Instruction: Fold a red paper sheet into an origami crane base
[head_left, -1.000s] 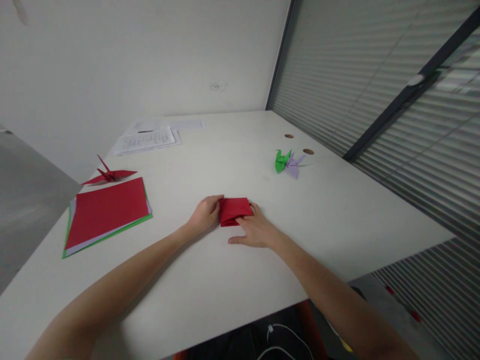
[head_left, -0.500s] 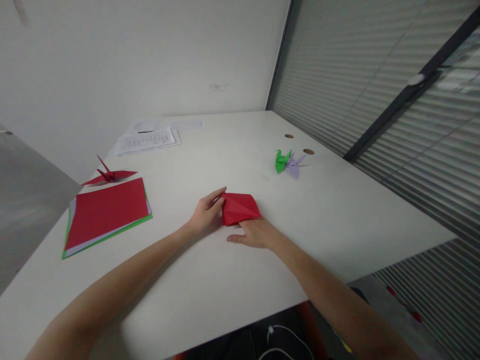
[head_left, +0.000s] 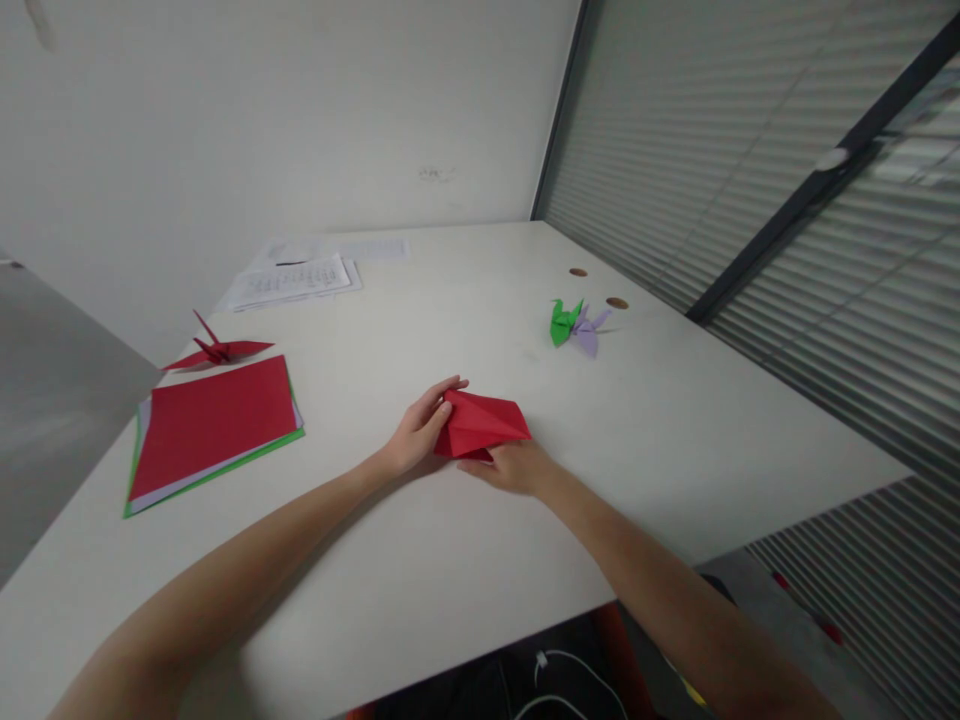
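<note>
A red piece of folded origami paper (head_left: 484, 422) is held just over the white table between my hands. My left hand (head_left: 424, 425) pinches its left edge, thumb on top and fingers behind. From the lower right, my right hand (head_left: 514, 467) reaches in, its fingers hidden under or inside the paper and its thumb along the bottom edge. The paper's front edge gapes a little there, and a crease runs across its top face.
On the left lies a stack of red, lilac and green paper sheets (head_left: 221, 420), a red paper crane (head_left: 217, 352) behind it. Written sheets (head_left: 292, 282) lie at the back left. A green crane (head_left: 562, 325) and a lilac crane (head_left: 589, 332) stand near two table holes.
The red paper has turned and tilted slightly, its right corner shifting right. My right thumb has moved up against its bottom edge, and my left fingers reach a little further over the back.
</note>
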